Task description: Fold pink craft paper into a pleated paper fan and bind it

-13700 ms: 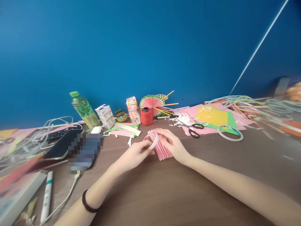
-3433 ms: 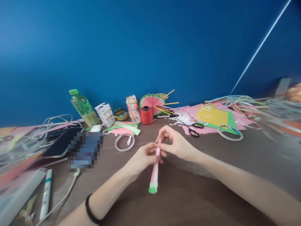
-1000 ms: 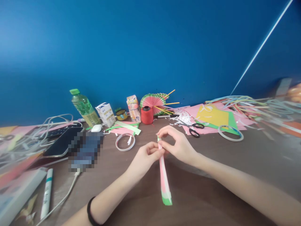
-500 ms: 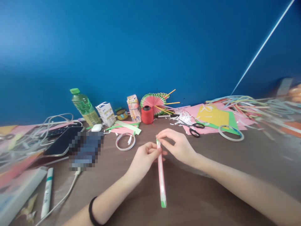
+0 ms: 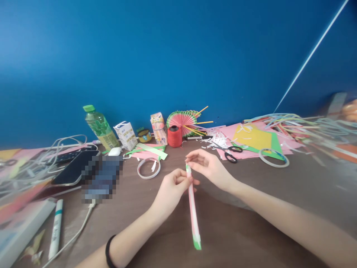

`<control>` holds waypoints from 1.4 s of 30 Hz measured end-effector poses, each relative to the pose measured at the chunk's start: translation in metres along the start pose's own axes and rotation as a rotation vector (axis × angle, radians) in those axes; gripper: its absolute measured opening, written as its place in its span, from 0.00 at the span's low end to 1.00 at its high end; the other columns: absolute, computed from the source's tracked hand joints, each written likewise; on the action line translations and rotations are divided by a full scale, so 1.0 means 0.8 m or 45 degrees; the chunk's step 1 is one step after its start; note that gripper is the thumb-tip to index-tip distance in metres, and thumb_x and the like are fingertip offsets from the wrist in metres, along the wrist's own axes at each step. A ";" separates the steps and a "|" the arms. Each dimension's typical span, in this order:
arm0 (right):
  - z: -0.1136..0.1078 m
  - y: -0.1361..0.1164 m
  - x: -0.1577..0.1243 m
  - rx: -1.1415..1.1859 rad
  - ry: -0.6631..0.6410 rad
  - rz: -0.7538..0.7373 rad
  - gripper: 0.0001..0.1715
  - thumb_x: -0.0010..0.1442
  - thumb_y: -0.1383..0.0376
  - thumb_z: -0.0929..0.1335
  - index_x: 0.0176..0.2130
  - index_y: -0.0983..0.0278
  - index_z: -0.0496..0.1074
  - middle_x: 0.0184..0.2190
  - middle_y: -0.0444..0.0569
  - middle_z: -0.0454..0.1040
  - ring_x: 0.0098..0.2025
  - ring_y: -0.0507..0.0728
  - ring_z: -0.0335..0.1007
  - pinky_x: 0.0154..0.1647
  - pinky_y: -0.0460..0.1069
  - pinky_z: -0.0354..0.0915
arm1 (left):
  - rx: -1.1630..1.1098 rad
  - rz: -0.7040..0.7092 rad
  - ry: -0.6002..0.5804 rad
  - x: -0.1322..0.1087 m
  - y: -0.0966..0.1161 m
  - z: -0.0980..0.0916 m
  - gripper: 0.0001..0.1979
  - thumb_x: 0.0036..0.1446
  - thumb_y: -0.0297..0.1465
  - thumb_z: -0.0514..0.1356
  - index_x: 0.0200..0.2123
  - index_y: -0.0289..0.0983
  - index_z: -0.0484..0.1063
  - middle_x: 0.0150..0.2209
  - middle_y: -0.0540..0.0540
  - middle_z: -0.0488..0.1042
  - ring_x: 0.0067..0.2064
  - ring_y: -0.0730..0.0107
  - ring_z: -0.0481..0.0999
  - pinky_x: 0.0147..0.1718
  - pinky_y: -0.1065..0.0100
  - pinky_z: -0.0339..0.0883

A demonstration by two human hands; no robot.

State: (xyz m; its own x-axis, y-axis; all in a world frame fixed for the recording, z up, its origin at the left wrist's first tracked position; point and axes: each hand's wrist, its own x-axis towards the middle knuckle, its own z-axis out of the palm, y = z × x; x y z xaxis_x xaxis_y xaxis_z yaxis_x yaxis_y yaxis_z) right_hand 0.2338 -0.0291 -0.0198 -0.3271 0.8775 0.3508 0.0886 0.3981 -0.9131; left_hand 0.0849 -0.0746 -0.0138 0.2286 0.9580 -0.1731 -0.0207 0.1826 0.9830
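Observation:
A long, narrow folded paper strip (image 5: 193,208), pink and white with green ends, slants down toward me above the table. My left hand (image 5: 175,186) is closed on it near the far end, thumb on top and fingertips showing behind. At the strip's far green tip, my right hand (image 5: 208,165) has its thumb and curled fingers drawn together; whatever sits between those fingertips is too small to make out.
Behind my hands stand a red thread spool (image 5: 174,136), a pleated paper fan (image 5: 182,118) and a tape roll (image 5: 148,168). Black scissors (image 5: 231,155) and coloured paper (image 5: 251,137) lie to the right. Phones (image 5: 76,167), a bottle (image 5: 100,128) and a marker (image 5: 56,229) are leftward.
The strip's near end has swung slightly right and toward me. My right hand's fingers have lifted and curled a little at the far tip. My left hand keeps its hold.

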 end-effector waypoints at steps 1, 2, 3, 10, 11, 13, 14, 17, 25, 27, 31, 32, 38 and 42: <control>-0.002 0.000 0.001 0.051 -0.035 0.036 0.10 0.56 0.62 0.65 0.39 0.63 0.67 0.36 0.49 0.72 0.40 0.54 0.70 0.41 0.50 0.66 | -0.008 -0.001 -0.002 0.000 0.001 0.000 0.12 0.48 0.37 0.61 0.27 0.34 0.65 0.32 0.42 0.78 0.29 0.69 0.75 0.34 0.67 0.66; -0.003 0.000 0.002 0.082 -0.071 0.068 0.11 0.57 0.61 0.63 0.39 0.63 0.67 0.36 0.49 0.72 0.40 0.54 0.69 0.40 0.50 0.66 | -0.014 0.000 -0.005 0.000 0.002 0.000 0.12 0.48 0.37 0.61 0.28 0.34 0.65 0.32 0.42 0.78 0.29 0.70 0.75 0.34 0.68 0.66; -0.005 0.000 0.003 0.096 -0.113 0.095 0.12 0.59 0.59 0.61 0.39 0.63 0.67 0.36 0.49 0.72 0.39 0.53 0.69 0.39 0.49 0.66 | -0.017 0.000 -0.009 0.000 0.002 0.000 0.12 0.48 0.37 0.61 0.28 0.34 0.65 0.32 0.42 0.78 0.28 0.70 0.75 0.33 0.68 0.66; -0.007 -0.010 0.002 0.078 -0.344 0.196 0.13 0.56 0.57 0.64 0.32 0.65 0.67 0.26 0.44 0.72 0.29 0.51 0.67 0.33 0.47 0.63 | 0.010 -0.009 -0.012 0.000 0.001 -0.001 0.11 0.49 0.36 0.60 0.29 0.33 0.65 0.32 0.42 0.78 0.30 0.69 0.75 0.34 0.68 0.67; -0.007 -0.012 0.001 0.089 -0.329 0.197 0.12 0.55 0.58 0.65 0.30 0.65 0.67 0.26 0.44 0.72 0.28 0.51 0.67 0.33 0.47 0.63 | 0.026 -0.010 -0.016 -0.001 0.001 0.000 0.11 0.50 0.35 0.60 0.29 0.33 0.65 0.32 0.42 0.78 0.30 0.69 0.75 0.33 0.68 0.67; -0.007 -0.013 0.001 0.121 -0.291 0.205 0.12 0.54 0.59 0.66 0.28 0.65 0.66 0.25 0.44 0.72 0.28 0.51 0.67 0.33 0.47 0.62 | 0.054 -0.004 -0.031 -0.002 0.001 0.000 0.10 0.50 0.35 0.59 0.29 0.34 0.65 0.33 0.42 0.78 0.30 0.69 0.75 0.33 0.69 0.67; -0.007 -0.013 0.001 0.139 -0.278 0.218 0.12 0.54 0.59 0.67 0.27 0.65 0.66 0.25 0.44 0.72 0.28 0.51 0.67 0.33 0.47 0.62 | 0.066 0.002 -0.042 -0.003 0.001 0.000 0.09 0.51 0.34 0.59 0.30 0.34 0.65 0.33 0.42 0.78 0.30 0.70 0.75 0.33 0.69 0.67; -0.009 -0.011 0.002 0.180 -0.256 0.268 0.13 0.52 0.59 0.68 0.26 0.66 0.65 0.23 0.43 0.71 0.27 0.50 0.66 0.32 0.47 0.62 | 0.099 0.021 -0.068 -0.004 0.000 0.001 0.08 0.51 0.34 0.59 0.30 0.34 0.66 0.33 0.42 0.78 0.30 0.71 0.75 0.33 0.70 0.66; -0.011 -0.011 0.003 0.106 -0.257 0.198 0.12 0.52 0.61 0.67 0.24 0.66 0.63 0.22 0.42 0.69 0.25 0.49 0.62 0.30 0.46 0.58 | 0.090 0.019 -0.099 -0.003 -0.001 0.001 0.09 0.51 0.34 0.59 0.30 0.33 0.65 0.33 0.42 0.78 0.30 0.70 0.75 0.33 0.69 0.67; -0.010 -0.012 0.002 0.111 -0.253 0.196 0.13 0.53 0.61 0.67 0.24 0.65 0.63 0.22 0.42 0.69 0.25 0.49 0.62 0.30 0.46 0.58 | 0.083 0.014 -0.095 -0.003 0.000 0.001 0.10 0.50 0.35 0.59 0.30 0.33 0.66 0.33 0.42 0.78 0.30 0.69 0.75 0.33 0.68 0.67; -0.012 -0.010 0.004 0.145 -0.194 0.202 0.14 0.53 0.60 0.67 0.23 0.65 0.62 0.21 0.42 0.68 0.26 0.49 0.63 0.30 0.46 0.59 | -0.024 0.007 -0.131 -0.003 0.006 0.001 0.15 0.51 0.38 0.59 0.36 0.32 0.68 0.36 0.40 0.77 0.34 0.65 0.76 0.39 0.64 0.66; -0.013 -0.009 0.005 0.151 -0.170 0.191 0.14 0.53 0.60 0.67 0.23 0.65 0.62 0.21 0.41 0.68 0.26 0.49 0.63 0.31 0.46 0.59 | -0.071 0.000 -0.141 -0.003 0.007 0.001 0.16 0.51 0.39 0.58 0.37 0.32 0.68 0.37 0.39 0.76 0.35 0.64 0.76 0.40 0.63 0.66; -0.022 -0.003 0.012 0.090 0.008 0.130 0.13 0.54 0.61 0.65 0.23 0.64 0.61 0.21 0.41 0.65 0.26 0.49 0.62 0.32 0.47 0.61 | -0.164 -0.140 -0.248 0.000 -0.002 0.001 0.18 0.48 0.37 0.62 0.38 0.31 0.68 0.37 0.38 0.76 0.34 0.66 0.76 0.39 0.65 0.67; -0.022 0.010 0.014 -0.010 0.029 0.139 0.12 0.56 0.58 0.63 0.27 0.64 0.63 0.24 0.43 0.67 0.29 0.51 0.64 0.34 0.48 0.62 | -0.184 -0.176 -0.228 0.012 -0.018 -0.004 0.15 0.50 0.38 0.60 0.34 0.31 0.69 0.29 0.42 0.76 0.26 0.72 0.75 0.29 0.71 0.68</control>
State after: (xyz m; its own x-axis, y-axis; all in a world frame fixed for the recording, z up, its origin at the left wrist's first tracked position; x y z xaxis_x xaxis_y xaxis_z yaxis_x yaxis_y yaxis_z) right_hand 0.2470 -0.0113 -0.0192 -0.2933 0.9217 0.2539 0.1300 0.3016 -0.9445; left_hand 0.0839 -0.0671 -0.0297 0.4073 0.8697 -0.2787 -0.1129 0.3507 0.9296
